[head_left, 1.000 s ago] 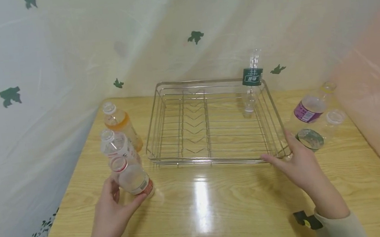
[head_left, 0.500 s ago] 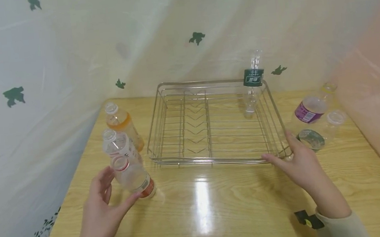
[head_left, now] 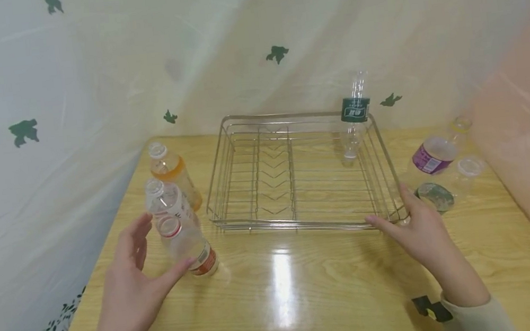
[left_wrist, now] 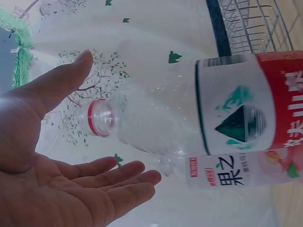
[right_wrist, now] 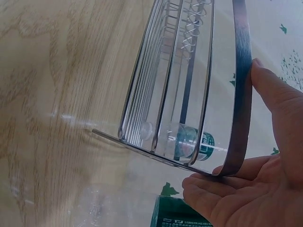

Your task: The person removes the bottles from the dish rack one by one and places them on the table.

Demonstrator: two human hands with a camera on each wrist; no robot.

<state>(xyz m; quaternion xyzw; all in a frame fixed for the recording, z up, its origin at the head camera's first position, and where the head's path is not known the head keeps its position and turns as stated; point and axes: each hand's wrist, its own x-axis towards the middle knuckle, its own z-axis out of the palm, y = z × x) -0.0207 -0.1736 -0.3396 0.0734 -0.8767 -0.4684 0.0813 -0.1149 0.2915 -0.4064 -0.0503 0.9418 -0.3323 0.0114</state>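
My left hand (head_left: 128,282) is beside a clear bottle with a red-and-white label (head_left: 202,259), its fingers spread. In the left wrist view a gap shows between the left hand and that bottle. A bottle with a white fruit label (left_wrist: 232,172) stands directly behind, and an orange-banded bottle (head_left: 169,169) is farther back. My right hand (head_left: 427,235) grips the near right corner of a wire dish rack (right_wrist: 242,71), thumb on the front rim and fingers around the side. Inside the rack a green-labelled bottle (head_left: 355,110) leans cap-down at the back right.
To the right of the rack are a purple-labelled bottle (head_left: 432,160) and a clear bottle with a green end (head_left: 433,196), close to the right hand. A white curtain with leaf shapes (head_left: 164,63) hangs along the back and sides of the wooden table (head_left: 325,293).
My left hand has let go of the red-labelled bottle and drawn back left, its fingers opening. The bottle stays standing in place. My right hand keeps its grip on the rack corner.
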